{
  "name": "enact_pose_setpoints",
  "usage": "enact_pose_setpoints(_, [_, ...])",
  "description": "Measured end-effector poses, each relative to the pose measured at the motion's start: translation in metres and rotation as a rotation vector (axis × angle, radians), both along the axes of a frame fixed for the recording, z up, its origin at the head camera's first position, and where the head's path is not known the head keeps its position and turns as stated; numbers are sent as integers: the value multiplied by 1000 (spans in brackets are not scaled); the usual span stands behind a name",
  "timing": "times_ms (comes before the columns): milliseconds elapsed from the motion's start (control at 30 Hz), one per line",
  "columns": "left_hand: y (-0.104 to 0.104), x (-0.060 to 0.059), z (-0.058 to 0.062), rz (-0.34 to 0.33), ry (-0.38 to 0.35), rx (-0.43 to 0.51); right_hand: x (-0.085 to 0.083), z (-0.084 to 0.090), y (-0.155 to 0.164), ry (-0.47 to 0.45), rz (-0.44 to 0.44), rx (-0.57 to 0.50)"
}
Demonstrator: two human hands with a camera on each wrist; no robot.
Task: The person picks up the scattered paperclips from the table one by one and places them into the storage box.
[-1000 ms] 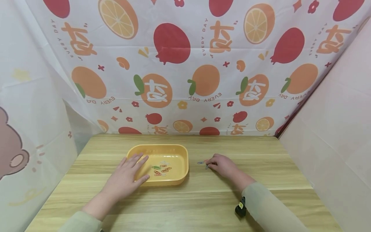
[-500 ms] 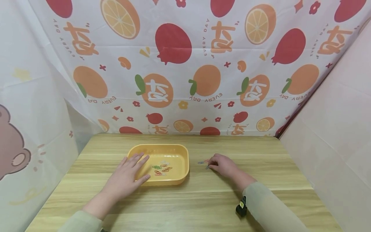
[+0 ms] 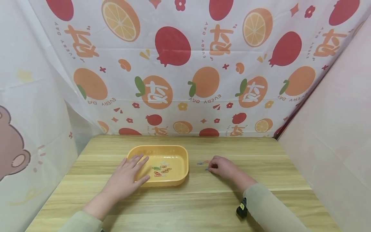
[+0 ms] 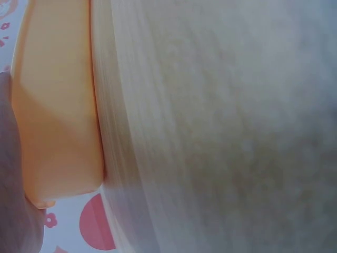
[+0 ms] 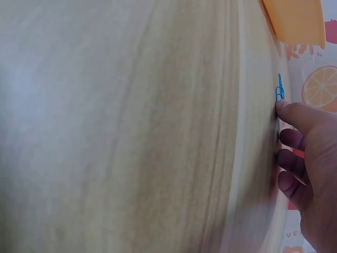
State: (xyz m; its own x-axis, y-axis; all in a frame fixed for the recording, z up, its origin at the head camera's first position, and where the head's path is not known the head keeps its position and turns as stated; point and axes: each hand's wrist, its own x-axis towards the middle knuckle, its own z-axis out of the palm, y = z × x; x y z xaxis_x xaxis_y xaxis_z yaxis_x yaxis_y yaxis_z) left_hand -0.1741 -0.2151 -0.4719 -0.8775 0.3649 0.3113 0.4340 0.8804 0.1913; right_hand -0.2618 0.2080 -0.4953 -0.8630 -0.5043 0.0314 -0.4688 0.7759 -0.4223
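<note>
A yellow tray (image 3: pixel 176 151) sits on the wooden table (image 3: pixel 185 199) with several coloured paper clips (image 3: pixel 160 169) inside. My left hand (image 3: pixel 127 175) lies flat with straight fingers over the tray's left rim. The left wrist view shows the tray's side (image 4: pixel 58 105). My right hand (image 3: pixel 221 167) rests on the table right of the tray with its fingers curled. Its fingertip (image 5: pixel 283 105) is on the end of a blue paper clip (image 5: pixel 279 89), which lies flat on the wood. Two more clips (image 3: pixel 202 162) lie just beyond the fingertips.
A fruit-patterned cloth (image 3: pixel 185 64) hangs close behind the table, with plain sheets at the left and right sides. A small black clip (image 3: pixel 241 210) hangs at my right sleeve (image 3: pixel 269 209). Bare wood stretches in front of the tray.
My right hand's fingertips have drawn slightly toward me along the table with the clip at them. The left hand has stayed on the tray rim.
</note>
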Motion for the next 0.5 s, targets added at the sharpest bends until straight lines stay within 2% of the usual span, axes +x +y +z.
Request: enact_pose_setpoints(500, [1,0,0,11,-20,-2,1,-2,3,25,0,-30])
